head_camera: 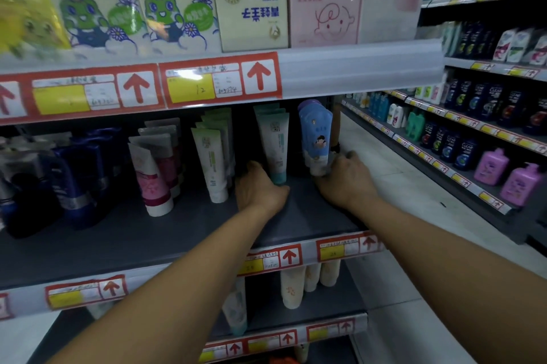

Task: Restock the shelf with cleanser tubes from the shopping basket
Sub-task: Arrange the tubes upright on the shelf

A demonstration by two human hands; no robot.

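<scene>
**Two tubes being seated at the back of the middle shelf**

The left hand [260, 189] is wrapped round the cap end of a white-and-teal cleanser tube [273, 147]; the right hand [344, 178] is closed on the base of a blue tube [316, 138], at the right end of the dark shelf [165, 233]. Both tubes stand cap-down and nearly upright, in front of others of their kind.

The step is best done by pressing each tube back until it touches the one behind, keeping the printed face forward, and easing each grip off only once the cap sits flat; a quick release would likely tip the row.

The shopping basket cannot be identified; only an orange-red scrap [281, 360] is cut off at the bottom edge. The fingertips are hidden behind the tubes; the labels are blurred and unreadable.
</scene>
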